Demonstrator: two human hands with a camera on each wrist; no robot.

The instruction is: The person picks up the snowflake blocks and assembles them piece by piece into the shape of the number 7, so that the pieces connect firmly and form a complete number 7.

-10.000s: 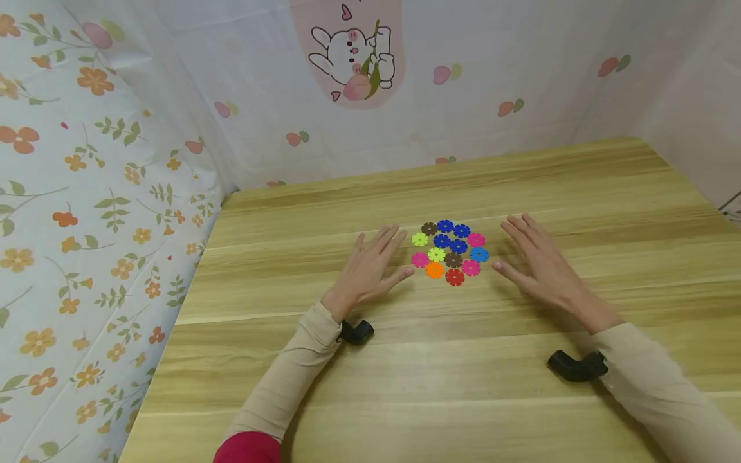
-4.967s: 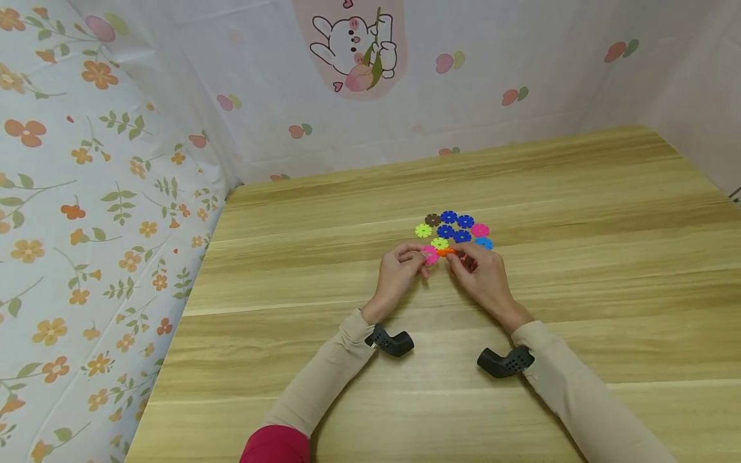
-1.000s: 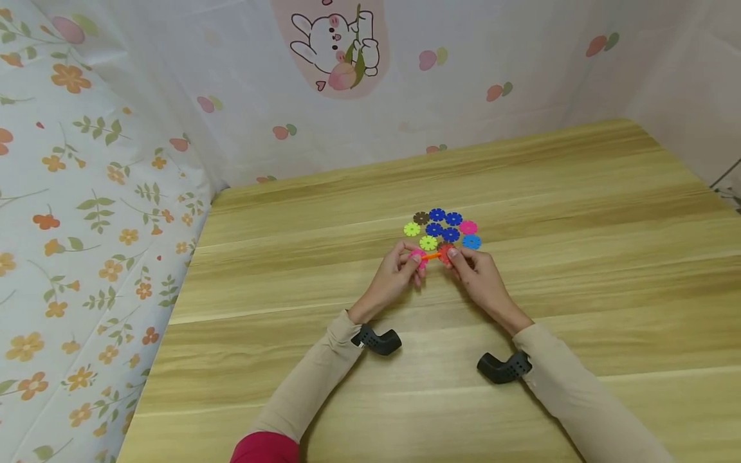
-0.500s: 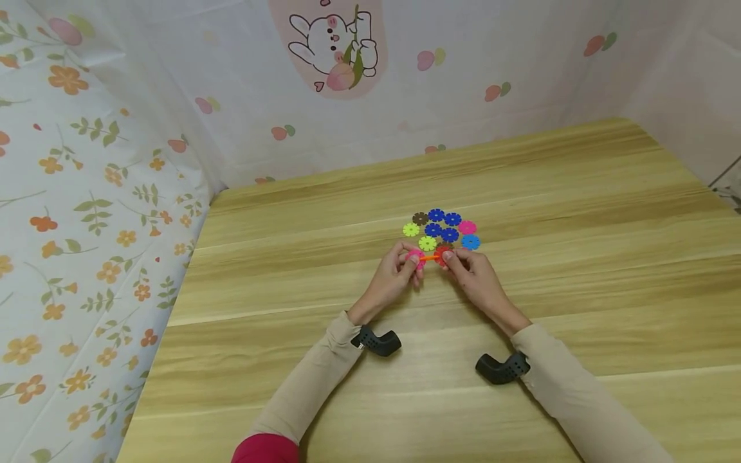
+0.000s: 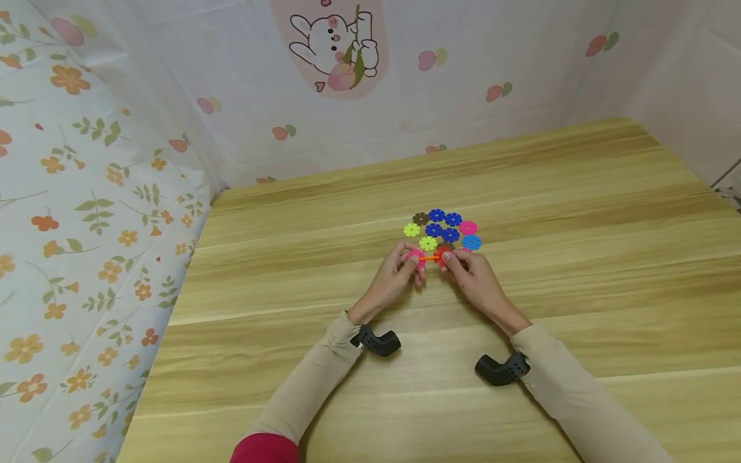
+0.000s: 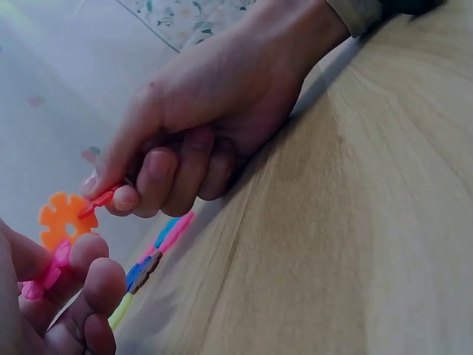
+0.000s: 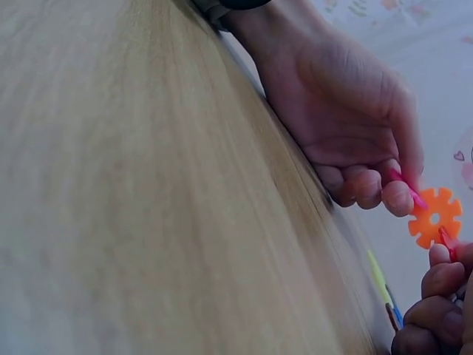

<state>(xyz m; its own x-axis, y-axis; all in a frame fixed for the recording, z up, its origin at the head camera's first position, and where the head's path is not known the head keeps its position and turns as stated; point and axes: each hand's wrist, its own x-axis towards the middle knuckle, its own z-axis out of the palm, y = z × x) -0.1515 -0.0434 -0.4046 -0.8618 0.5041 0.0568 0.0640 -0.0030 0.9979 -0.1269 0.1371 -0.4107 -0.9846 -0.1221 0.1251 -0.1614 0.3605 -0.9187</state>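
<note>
My left hand (image 5: pixel 395 271) pinches a pink notched flower disc (image 5: pixel 415 258) between thumb and fingers. A red notched disc (image 5: pixel 442 256) is pinched by my right hand (image 5: pixel 479 278). Between them an orange disc (image 6: pixel 68 222) stands edge-on in the head view, its notches meeting the pink disc on one side and the red on the other. In the right wrist view the orange disc (image 7: pixel 434 217) shows its face and centre hole. The three form a short row just above the table, in front of the loose discs. Fingertips hide parts of the pink and red discs.
Behind the hands lie several flat discs: dark blue (image 5: pixel 450 235), yellow-green (image 5: pixel 428 244), brown (image 5: pixel 420 219), pink (image 5: pixel 468 227) and light blue (image 5: pixel 471 242). Another brown disc (image 5: pixel 446 246) is partly covered. The wooden table (image 5: pixel 324 212) meets a patterned curtain (image 5: pixel 243 96).
Ten seconds ago both hands lay open beside the discs. Pink and orange were then picked up, and the red disc joined afterwards. Over the last second the hands have barely moved.
</note>
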